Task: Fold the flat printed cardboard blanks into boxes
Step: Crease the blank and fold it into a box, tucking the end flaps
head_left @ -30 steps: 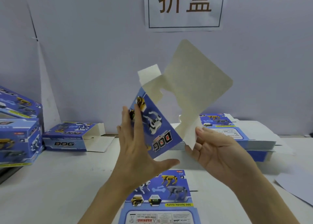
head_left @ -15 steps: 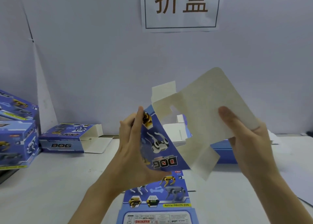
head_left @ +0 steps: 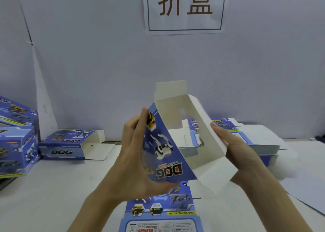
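Observation:
I hold a blue printed box (head_left: 165, 149), partly opened up, in the air above the table. Its white inside faces me and a small flap stands up at its top. My left hand (head_left: 135, 158) grips the blue "DOG" side, fingers up along the left edge and thumb under the bottom corner. My right hand (head_left: 233, 149) presses with straight fingers on the big white flap folded down over the open end. A flat printed blank (head_left: 163, 212) lies on the table below my hands.
A stack of flat blanks (head_left: 255, 140) sits behind my right hand. A folded box with an open end (head_left: 65, 145) and stacked finished boxes (head_left: 15, 140) stand at the left. A paper sign (head_left: 184, 8) hangs on the wall. A grey sheet (head_left: 309, 198) lies at the right.
The big white flap, first raised high, has swung down over the box's open end. My right hand went from the lower small flap onto the big flap and pushed it down.

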